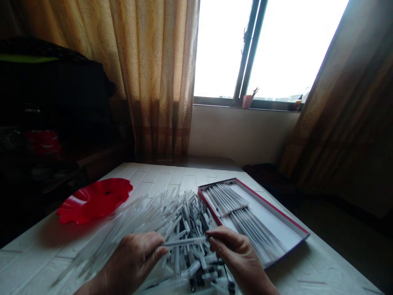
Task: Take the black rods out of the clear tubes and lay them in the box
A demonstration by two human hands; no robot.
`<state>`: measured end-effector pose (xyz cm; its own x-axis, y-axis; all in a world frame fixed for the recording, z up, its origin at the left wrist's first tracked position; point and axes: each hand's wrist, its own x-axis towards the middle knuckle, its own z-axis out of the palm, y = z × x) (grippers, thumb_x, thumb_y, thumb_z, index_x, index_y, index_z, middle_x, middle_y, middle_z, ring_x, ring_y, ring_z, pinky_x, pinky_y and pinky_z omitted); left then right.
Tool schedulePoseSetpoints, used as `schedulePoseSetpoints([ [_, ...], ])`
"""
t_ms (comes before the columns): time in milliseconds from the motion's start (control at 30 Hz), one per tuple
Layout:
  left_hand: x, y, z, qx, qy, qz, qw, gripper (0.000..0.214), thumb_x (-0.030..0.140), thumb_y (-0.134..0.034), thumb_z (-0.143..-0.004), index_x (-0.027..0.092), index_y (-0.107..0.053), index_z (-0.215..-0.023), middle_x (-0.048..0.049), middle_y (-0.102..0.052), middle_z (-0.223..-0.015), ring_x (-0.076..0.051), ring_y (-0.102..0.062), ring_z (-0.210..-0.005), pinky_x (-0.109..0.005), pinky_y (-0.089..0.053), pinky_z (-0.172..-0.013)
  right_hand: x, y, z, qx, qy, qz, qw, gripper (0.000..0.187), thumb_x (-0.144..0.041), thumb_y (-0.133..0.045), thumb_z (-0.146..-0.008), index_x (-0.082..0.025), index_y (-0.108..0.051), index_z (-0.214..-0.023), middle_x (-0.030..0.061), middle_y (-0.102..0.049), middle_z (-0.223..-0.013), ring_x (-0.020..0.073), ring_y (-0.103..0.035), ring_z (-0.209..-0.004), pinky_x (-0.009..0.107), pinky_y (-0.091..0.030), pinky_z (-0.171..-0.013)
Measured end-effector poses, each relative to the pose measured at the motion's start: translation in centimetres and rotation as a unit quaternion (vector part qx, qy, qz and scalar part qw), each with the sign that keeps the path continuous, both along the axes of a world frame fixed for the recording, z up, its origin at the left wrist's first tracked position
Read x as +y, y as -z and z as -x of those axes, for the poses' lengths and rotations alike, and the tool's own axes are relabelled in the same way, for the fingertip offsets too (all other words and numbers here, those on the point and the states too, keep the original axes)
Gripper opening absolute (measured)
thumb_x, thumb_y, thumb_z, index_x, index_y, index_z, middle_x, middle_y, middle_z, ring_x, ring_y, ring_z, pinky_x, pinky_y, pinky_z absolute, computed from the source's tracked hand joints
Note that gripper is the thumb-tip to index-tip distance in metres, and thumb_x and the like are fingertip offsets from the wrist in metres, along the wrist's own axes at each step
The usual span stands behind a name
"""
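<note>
My left hand (139,256) pinches one end of a slim, pale pen barrel (186,242), held nearly level. At its other end, the thumb and fingers of my right hand (231,248) are closed around the tip; any small part there is hidden. Under and beyond both hands spreads a heap of loose clear pen barrels (153,215). Thin dark refills (196,215) lie amid the heap, to the right. Closer to me are short whitish pieces that look like pen caps (193,268), mixed with small black parts.
Right of the heap, a shallow red-edged box (273,219) holds pens (227,196) in two rows. A red wavy-edged dish (95,200) stands at the left of the white brick-patterned table (162,174). On the windowsill is a small pink cup (247,101).
</note>
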<state>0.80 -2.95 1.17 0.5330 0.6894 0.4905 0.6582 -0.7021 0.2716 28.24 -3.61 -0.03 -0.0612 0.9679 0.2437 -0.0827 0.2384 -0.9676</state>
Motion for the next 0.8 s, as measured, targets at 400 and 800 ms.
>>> schedulePoseSetpoints([
  [400, -0.2, -1.9, -0.1, -0.026, 0.032, 0.317, 0.948, 0.064, 0.062, -0.028, -0.098, 0.020, -0.056, -0.058, 0.0049, -0.044, -0.054, -0.012, -0.047, -0.051, -0.020, -0.036, -0.051, -1.0, -1.1, 1.0, -0.066, 0.068, -0.170, 0.981, 0.015, -0.018, -0.070, -0.079, -0.029, -0.080, -0.079, 0.0048, -0.073, -0.079, 0.0206, -0.068, -0.074, 0.032, -0.056, -0.068],
  [800, 0.8, -0.4, 0.2, -0.139, 0.021, 0.114, 0.984, 0.014, 0.036, -0.055, -0.095, 0.026, -0.066, -0.095, 0.0030, -0.071, -0.081, -0.013, -0.068, -0.071, -0.019, -0.052, -0.067, -0.1, 1.1, 0.8, -0.012, 0.059, -0.014, 0.998, 0.015, -0.040, -0.077, -0.073, -0.026, -0.079, -0.078, 0.0019, -0.067, -0.069, 0.0179, -0.062, -0.062, 0.029, -0.052, -0.057],
])
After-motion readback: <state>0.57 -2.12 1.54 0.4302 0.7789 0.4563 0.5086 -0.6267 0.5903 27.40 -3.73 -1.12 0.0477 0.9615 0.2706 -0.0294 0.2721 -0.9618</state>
